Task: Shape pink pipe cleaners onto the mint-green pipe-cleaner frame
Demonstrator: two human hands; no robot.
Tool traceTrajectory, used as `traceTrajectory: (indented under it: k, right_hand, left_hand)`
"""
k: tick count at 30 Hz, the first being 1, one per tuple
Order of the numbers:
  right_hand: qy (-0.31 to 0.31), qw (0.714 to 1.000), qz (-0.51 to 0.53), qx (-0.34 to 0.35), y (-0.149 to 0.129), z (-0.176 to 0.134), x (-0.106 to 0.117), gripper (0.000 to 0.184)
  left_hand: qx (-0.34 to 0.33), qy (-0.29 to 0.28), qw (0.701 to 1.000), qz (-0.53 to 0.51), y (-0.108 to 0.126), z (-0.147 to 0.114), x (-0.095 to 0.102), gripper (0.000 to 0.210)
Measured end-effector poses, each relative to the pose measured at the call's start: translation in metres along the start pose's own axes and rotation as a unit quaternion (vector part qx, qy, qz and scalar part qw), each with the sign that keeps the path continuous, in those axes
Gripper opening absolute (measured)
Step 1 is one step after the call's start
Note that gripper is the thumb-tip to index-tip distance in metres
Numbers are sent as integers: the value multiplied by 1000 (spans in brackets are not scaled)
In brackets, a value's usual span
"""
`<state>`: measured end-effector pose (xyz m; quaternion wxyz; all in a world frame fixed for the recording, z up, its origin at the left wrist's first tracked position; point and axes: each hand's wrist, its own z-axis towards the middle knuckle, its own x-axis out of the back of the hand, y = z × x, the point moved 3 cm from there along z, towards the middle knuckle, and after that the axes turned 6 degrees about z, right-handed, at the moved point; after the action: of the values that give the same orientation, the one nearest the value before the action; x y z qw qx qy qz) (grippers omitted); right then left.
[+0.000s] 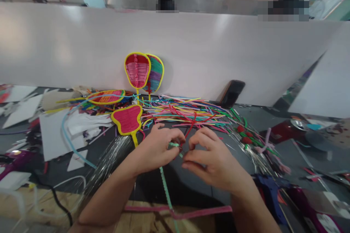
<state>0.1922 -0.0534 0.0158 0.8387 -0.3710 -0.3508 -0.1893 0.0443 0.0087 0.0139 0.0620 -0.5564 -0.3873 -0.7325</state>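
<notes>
My left hand (161, 145) is closed, its fingertips pinching a mint-green pipe cleaner (173, 145). A twisted mint-green strand (165, 187) hangs below that hand and crosses a pink pipe cleaner (202, 212) near the table's front edge. A red pipe cleaner (191, 125) rises between my hands. Curled and closed, my right hand (209, 156) is just right of the left fingertips; what its fingers pinch is too small to make out. Left of my hands lies a pink, yellow-edged pipe-cleaner fan (127, 121). Two more, a pink fan (137, 71) and a teal-purple fan (156, 72), lean on the white partition.
Many coloured pipe cleaners (180, 111) lie in a pile behind my hands. A phone (232, 93) leans on the partition (191, 51). At right are a red can (287, 131) and a dark blue tool (273, 196). Wires (109, 160) and white paper (58, 131) lie left.
</notes>
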Motion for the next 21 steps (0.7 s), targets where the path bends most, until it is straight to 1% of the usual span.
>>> traceTrajectory:
  k: [2,4,8,11,15,18,21]
  right_hand:
    - [-14,997,-74,-9,-6,0,-4,10]
    - [-23,991,-131,-15,-10,0,-8,12]
    - [-29,982,-186,-8,-16,0,-15,11]
    - [-20,982,-188,2,-17,0,-17,4]
    - [-22,990,-142,4,-16,0,-15,9]
    - [-22,993,-115,-8,-14,0,-13,8]
    - [-19,994,-105,-15,-14,1,-12,7]
  left_hand:
    - [3,-4,1000,-9,0,0,1,25]
    - [7,-11,1000,-15,1,0,1,26]
    - [6,-27,998,-61,0,1,2,25]
    - [-5,-54,994,-99,-1,2,4,21]
    - [-37,-81,995,-49,-4,-2,13,18]
    - [-40,-80,996,-30,-9,-6,18,17]
    - [-37,-71,997,-23,-11,-7,19,20]
